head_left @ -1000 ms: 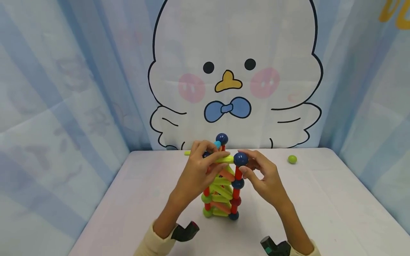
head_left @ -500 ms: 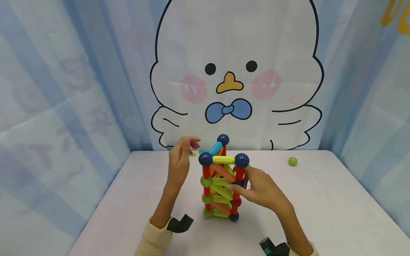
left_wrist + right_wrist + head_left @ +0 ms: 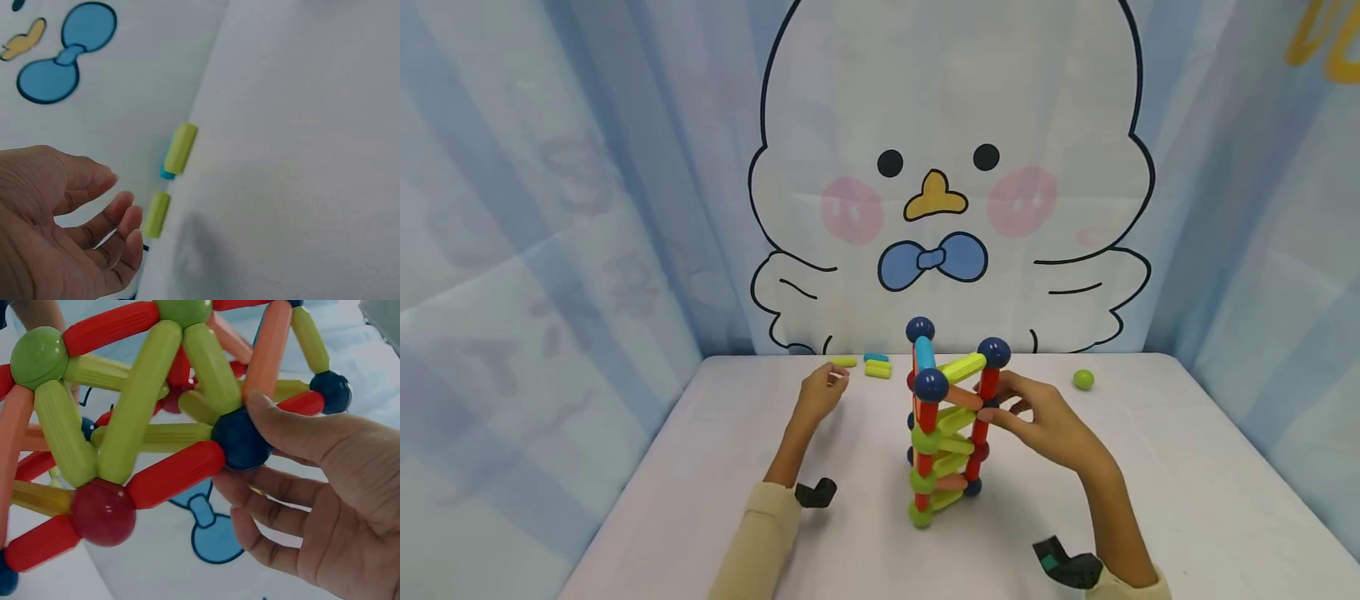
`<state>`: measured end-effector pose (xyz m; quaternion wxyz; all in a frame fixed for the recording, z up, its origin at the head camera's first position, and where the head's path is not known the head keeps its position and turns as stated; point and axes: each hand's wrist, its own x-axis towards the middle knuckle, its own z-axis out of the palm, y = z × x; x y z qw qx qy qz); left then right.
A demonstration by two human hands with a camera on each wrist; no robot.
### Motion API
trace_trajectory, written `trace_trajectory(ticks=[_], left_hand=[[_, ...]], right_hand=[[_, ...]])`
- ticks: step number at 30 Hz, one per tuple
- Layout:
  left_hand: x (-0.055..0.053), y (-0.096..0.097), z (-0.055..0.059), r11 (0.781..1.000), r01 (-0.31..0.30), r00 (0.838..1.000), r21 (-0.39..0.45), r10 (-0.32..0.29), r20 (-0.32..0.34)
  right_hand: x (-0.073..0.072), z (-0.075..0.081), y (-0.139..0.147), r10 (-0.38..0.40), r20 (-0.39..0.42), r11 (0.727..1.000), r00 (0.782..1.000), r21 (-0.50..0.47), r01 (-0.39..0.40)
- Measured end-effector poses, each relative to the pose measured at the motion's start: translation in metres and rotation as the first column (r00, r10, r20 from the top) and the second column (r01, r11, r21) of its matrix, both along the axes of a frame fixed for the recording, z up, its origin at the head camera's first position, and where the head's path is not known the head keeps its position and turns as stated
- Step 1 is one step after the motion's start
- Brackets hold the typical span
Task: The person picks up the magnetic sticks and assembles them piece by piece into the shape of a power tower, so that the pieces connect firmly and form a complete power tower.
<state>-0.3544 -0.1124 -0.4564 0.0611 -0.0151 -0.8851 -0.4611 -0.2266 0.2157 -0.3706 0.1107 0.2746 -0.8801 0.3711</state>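
A tall tower of magnetic rods and balls stands on the table, with red uprights and yellow-green and orange cross rods. Three dark blue balls top it, joined in part by a light blue rod and a yellow-green rod. My right hand grips the tower's right post; in the right wrist view, thumb and fingers pinch a dark blue ball. My left hand holds nothing, its fingers loosely bent beside a loose yellow-green rod at the back.
Beyond that rod lie more loose yellow-green rods and a light blue rod, along the table's back edge. A green ball sits at the back right. Behind the white table hangs a printed curtain.
My left hand has let go of the top rod and moved left to the loose rods. My right hand has shifted from the top ball down to the post, and the tower has turned and moved right.
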Motion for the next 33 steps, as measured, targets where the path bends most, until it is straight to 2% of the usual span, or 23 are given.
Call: trace_trajectory(ticks=[2, 5, 8, 10, 12, 14, 17, 19, 22, 25, 27, 28, 30, 32, 33], left_hand=[[-0.013, -0.002, -0.013, 0.998, -0.012, 0.999, -0.055, 0.014, 0.032], [-0.029, -0.007, -0.025, 0.996, -0.022, 1.000, -0.085, 0.023, 0.018], [-0.041, -0.012, -0.031, 0.993, -0.013, 1.000, -0.116, 0.010, -0.027], [-0.046, -0.014, -0.032, 0.982, 0.016, 0.999, -0.188, -0.025, -0.045], [-0.052, -0.015, -0.033, 0.959, 0.065, 0.998, -0.277, -0.070, -0.008], [-0.058, -0.014, -0.033, 0.925, 0.125, 0.992, -0.360, -0.112, 0.056], [-0.062, -0.009, -0.034, 0.879, 0.168, 0.985, -0.447, -0.134, 0.106], [-0.061, -0.003, -0.034, 0.855, 0.143, 0.990, -0.499, -0.123, 0.073], [-0.058, 0.002, -0.035, 0.809, 0.073, 0.995, -0.584, -0.095, -0.008], [-0.057, 0.005, -0.034, 0.768, 0.027, 0.997, -0.640, -0.066, -0.037], [-0.056, 0.006, -0.031, 0.787, 0.006, 0.999, -0.617, -0.033, -0.032], [-0.055, 0.008, -0.027, 0.811, -0.006, 0.999, -0.586, -0.017, -0.035], [-0.051, 0.010, -0.016, 0.881, -0.028, 0.998, -0.473, -0.001, -0.061], [-0.046, 0.015, 0.000, 0.954, -0.024, 0.995, -0.298, -0.007, -0.104], [-0.044, 0.018, 0.009, 0.978, -0.006, 0.991, -0.209, -0.022, -0.132]], right_hand=[[-0.005, -0.004, 0.005, -0.014, 0.004, 0.999, 1.000, -0.033, 0.014], [-0.013, -0.012, 0.007, -0.050, 0.017, 0.995, 0.999, -0.089, 0.052], [-0.019, -0.018, 0.006, -0.070, 0.031, 0.986, 0.997, -0.146, 0.074], [-0.022, -0.021, 0.005, -0.063, 0.043, 0.980, 0.997, -0.184, 0.070], [-0.025, -0.023, 0.005, -0.045, 0.059, 0.974, 0.997, -0.220, 0.057], [-0.026, -0.024, 0.005, -0.024, 0.070, 0.967, 0.997, -0.250, 0.041], [-0.027, -0.025, 0.007, -0.003, 0.081, 0.961, 0.997, -0.274, 0.025], [-0.027, -0.025, 0.008, 0.003, 0.086, 0.960, 0.996, -0.278, 0.021], [-0.027, -0.024, 0.009, 0.009, 0.092, 0.960, 0.996, -0.281, 0.017], [-0.027, -0.025, 0.009, 0.017, 0.091, 0.959, 0.996, -0.285, 0.010], [-0.027, -0.026, 0.009, 0.020, 0.093, 0.958, 0.996, -0.287, 0.008], [-0.027, -0.026, 0.008, 0.023, 0.094, 0.958, 0.995, -0.288, 0.005], [-0.027, -0.026, 0.008, 0.027, 0.094, 0.959, 0.995, -0.284, 0.001], [-0.027, -0.026, 0.008, 0.023, 0.096, 0.960, 0.995, -0.281, 0.005], [-0.027, -0.025, 0.008, 0.020, 0.098, 0.961, 0.995, -0.278, 0.008]])
